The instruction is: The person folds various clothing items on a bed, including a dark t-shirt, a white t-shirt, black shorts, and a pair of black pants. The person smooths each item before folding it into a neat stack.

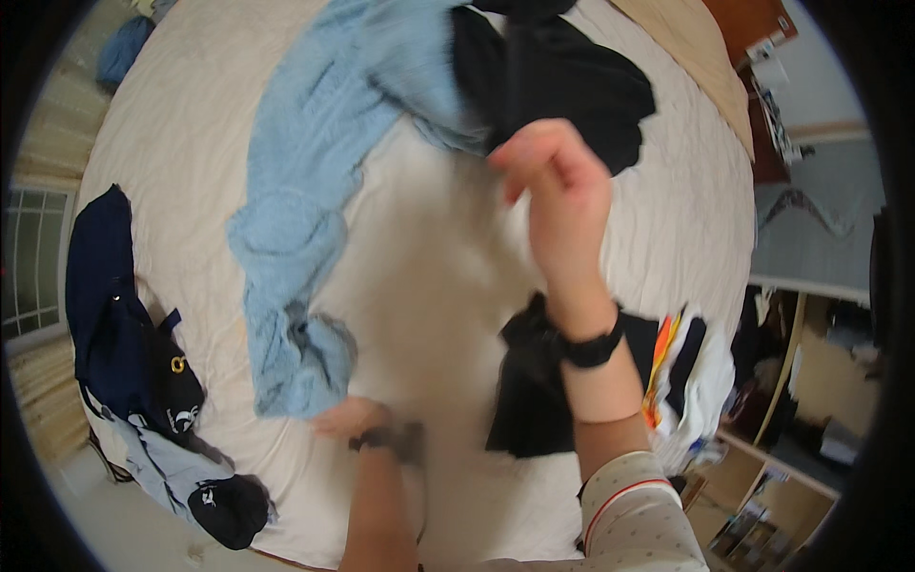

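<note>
A light blue fleece garment (300, 157) lies across the cream bed sheet (193, 129), with one long sleeve-like or leg-like part running toward me. At its near end is my left hand (352, 417), touching or just beside the hem; blur hides whether the fingers grip it. My right hand (561, 168) is raised over the bed with curled fingers, blurred, in front of a spread black garment (572, 86). Whether it pinches any cloth is unclear. The blue fabric meets the black garment at the top and is smeared by motion there.
Another black garment (529, 400) lies beneath my right forearm, beside several folded clothes (690, 379). Along the left bed edge are a navy garment (107, 300), a grey garment (164, 443) and a black cap (229, 509). Open shelves (779, 443) stand at right.
</note>
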The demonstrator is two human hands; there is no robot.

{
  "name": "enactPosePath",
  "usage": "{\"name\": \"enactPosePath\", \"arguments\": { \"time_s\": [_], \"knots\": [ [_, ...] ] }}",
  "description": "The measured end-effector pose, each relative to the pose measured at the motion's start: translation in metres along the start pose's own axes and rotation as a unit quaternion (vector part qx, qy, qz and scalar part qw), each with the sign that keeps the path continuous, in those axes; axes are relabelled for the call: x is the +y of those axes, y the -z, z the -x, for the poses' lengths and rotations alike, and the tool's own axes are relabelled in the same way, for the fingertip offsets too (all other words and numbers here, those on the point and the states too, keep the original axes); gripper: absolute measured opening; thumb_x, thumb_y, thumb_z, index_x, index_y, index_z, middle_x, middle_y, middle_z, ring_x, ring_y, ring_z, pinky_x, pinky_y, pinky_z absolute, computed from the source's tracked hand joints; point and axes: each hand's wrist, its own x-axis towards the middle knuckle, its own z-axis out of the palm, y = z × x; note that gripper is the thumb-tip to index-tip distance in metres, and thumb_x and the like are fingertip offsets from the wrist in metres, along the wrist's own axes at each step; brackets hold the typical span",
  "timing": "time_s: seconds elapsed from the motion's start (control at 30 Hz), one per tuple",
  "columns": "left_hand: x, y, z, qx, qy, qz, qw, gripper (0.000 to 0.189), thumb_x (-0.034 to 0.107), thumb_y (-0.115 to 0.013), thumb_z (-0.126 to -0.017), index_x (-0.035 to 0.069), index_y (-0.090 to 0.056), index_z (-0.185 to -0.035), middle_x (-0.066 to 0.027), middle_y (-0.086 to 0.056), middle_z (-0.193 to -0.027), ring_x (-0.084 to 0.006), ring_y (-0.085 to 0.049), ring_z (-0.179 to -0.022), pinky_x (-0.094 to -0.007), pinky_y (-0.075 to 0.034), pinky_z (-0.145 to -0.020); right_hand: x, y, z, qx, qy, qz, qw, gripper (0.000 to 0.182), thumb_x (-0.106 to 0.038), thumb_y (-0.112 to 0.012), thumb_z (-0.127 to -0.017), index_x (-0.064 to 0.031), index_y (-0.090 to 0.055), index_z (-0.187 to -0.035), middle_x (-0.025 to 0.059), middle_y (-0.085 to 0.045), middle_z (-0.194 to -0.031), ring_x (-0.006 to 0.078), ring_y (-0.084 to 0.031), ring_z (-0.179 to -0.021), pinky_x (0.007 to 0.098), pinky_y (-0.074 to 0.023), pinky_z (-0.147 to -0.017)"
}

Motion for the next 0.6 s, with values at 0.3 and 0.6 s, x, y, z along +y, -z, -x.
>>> {"name": "enactPosePath", "arguments": {
  "time_s": [0.3, 0.6],
  "knots": [
    [-0.036, 0.021, 0.018, -0.007, -0.258, 0.315, 0.913, 0.041, 0.03, -0.041, -0.09, 0.001, -0.043, -0.119, -0.0139, -0.04, -0.126, -0.0249, -0.037, -0.117, -0.039, -0.032, -0.095, -0.12, -0.035, 0.295, -0.034, -0.008, 0.062, 0.997, 0.001, -0.002, -0.062, -0.071, -0.0013, -0.062, -0.072, 0.0086, -0.052, -0.078, 0.0138, -0.05, -0.067, 0.0246, -0.0396, -0.057],
    [-0.32, 0.184, 0.081, -0.482, -0.526, 0.492, 0.5, 0.039, 0.031, -0.045, -0.09, 0.001, -0.048, -0.115, -0.0123, -0.049, -0.117, -0.0225, -0.048, -0.107, -0.037, -0.039, -0.089, -0.284, -0.136, 0.449, -0.246, 0.133, 0.132, 0.951, 0.021, -0.012, -0.065, -0.072, -0.0041, -0.058, -0.09, 0.0125, -0.051, -0.097, 0.0253, -0.048, -0.093, 0.0336, -0.0381, -0.078]
  ]
}}
